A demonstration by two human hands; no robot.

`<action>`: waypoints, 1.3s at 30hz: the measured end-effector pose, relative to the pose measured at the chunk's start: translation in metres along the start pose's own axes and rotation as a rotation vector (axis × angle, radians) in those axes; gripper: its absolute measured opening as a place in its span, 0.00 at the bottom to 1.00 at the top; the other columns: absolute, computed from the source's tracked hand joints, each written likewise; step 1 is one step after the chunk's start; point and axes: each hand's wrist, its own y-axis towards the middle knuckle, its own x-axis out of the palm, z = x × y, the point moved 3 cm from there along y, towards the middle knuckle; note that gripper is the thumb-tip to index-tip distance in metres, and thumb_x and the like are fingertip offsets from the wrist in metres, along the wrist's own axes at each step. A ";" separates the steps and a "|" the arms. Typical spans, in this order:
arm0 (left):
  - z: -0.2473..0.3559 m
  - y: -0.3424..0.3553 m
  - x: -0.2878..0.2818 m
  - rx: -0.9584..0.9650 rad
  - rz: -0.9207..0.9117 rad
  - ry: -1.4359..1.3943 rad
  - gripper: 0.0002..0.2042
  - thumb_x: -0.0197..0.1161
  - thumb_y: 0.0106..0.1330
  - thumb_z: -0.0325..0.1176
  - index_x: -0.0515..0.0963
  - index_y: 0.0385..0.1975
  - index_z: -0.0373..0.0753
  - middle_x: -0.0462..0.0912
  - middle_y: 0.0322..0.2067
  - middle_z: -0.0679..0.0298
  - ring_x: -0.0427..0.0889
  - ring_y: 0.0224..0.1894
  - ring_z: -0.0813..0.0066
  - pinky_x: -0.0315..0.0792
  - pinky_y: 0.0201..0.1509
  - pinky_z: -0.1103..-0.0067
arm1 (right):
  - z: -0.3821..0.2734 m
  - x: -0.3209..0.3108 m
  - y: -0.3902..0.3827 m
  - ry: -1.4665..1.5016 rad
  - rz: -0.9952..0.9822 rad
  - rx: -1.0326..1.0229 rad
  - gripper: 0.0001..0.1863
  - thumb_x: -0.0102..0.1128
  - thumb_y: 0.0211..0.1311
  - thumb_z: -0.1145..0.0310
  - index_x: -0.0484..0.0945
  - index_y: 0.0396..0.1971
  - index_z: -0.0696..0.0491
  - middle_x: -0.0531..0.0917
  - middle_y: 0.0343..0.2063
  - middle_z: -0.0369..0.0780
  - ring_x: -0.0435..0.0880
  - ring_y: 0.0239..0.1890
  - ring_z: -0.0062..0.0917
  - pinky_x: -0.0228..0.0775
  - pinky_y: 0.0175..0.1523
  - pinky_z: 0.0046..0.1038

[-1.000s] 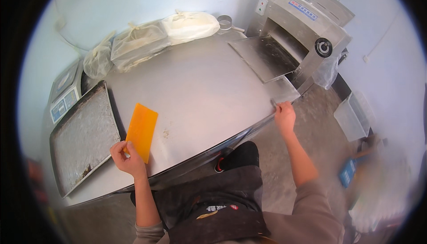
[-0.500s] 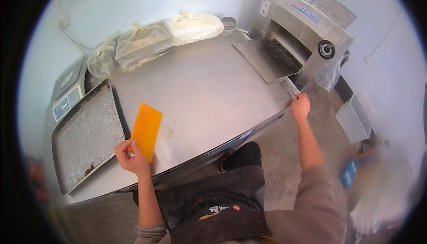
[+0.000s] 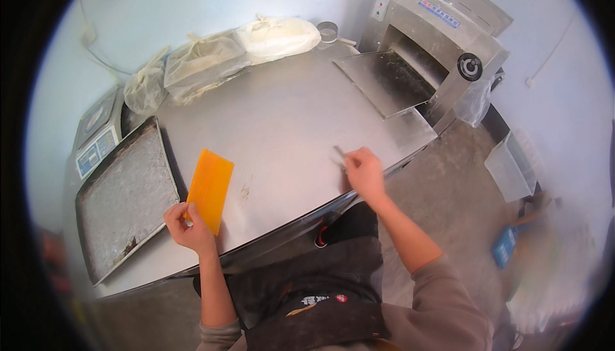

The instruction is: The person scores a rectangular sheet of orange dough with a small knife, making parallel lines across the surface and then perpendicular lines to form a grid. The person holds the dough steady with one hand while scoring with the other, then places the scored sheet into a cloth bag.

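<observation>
My left hand (image 3: 190, 227) pinches the lower left edge of an orange plastic dough scraper (image 3: 211, 187), which is tilted above the near part of the steel tabletop (image 3: 275, 127). Close to the table's front edge, my right hand (image 3: 364, 170) is closed on a small thin grey strip (image 3: 338, 150). One end of that strip sticks out past the fingers; the rest is hidden, so its kind is unclear. Left of the scraper lies a dark-rimmed, worn baking tray (image 3: 128, 197).
A dough sheeter (image 3: 442, 37) with a flat feed plate (image 3: 384, 82) stands at the right. Along the back are bagged containers (image 3: 205, 63), a white bag (image 3: 278, 38) and a round sieve (image 3: 328, 31). A scale (image 3: 99, 130) sits far left. A clear bin (image 3: 509, 168) is beyond the right edge.
My right hand has moved left from the table's right corner to near its front middle, carrying the grey strip. My left hand and the orange scraper have stayed almost still.
</observation>
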 end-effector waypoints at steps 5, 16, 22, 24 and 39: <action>0.001 0.000 -0.001 -0.001 0.019 -0.015 0.09 0.69 0.71 0.14 0.82 0.45 0.35 0.83 0.47 0.60 0.82 0.48 0.69 0.79 0.54 0.74 | 0.065 -0.077 0.035 -0.233 0.264 0.236 0.07 0.72 0.70 0.72 0.93 0.42 0.57 0.91 0.39 0.49 0.93 0.42 0.44 0.85 0.50 0.40; 0.009 -0.003 -0.001 0.068 -0.007 0.036 0.09 0.69 0.72 0.14 0.82 0.45 0.34 0.83 0.47 0.59 0.83 0.52 0.66 0.79 0.60 0.72 | 0.044 -0.001 0.050 -0.518 0.091 0.004 0.08 0.65 0.72 0.72 0.91 0.36 0.56 0.88 0.40 0.49 0.89 0.44 0.52 0.82 0.51 0.50; 0.011 -0.002 -0.001 0.109 -0.008 0.080 0.09 0.69 0.71 0.14 0.82 0.45 0.34 0.83 0.47 0.58 0.84 0.51 0.64 0.80 0.60 0.71 | -0.098 0.120 -0.002 -0.163 -0.159 -0.244 0.07 0.64 0.71 0.75 0.89 0.34 0.56 0.86 0.39 0.48 0.87 0.43 0.49 0.83 0.48 0.48; 0.012 -0.001 -0.002 0.112 -0.006 0.073 0.09 0.69 0.71 0.14 0.82 0.45 0.34 0.83 0.47 0.58 0.84 0.52 0.64 0.80 0.60 0.71 | -0.118 0.127 -0.010 0.005 -0.181 -0.163 0.06 0.65 0.71 0.74 0.90 0.35 0.55 0.86 0.38 0.47 0.88 0.43 0.48 0.82 0.48 0.47; 0.017 0.000 0.004 0.115 -0.013 -0.004 0.10 0.72 0.67 0.13 0.83 0.42 0.34 0.86 0.44 0.55 0.85 0.48 0.59 0.80 0.55 0.68 | 0.037 -0.058 -0.008 -0.493 0.198 0.098 0.05 0.69 0.68 0.71 0.91 0.35 0.55 0.87 0.38 0.47 0.90 0.39 0.51 0.82 0.47 0.49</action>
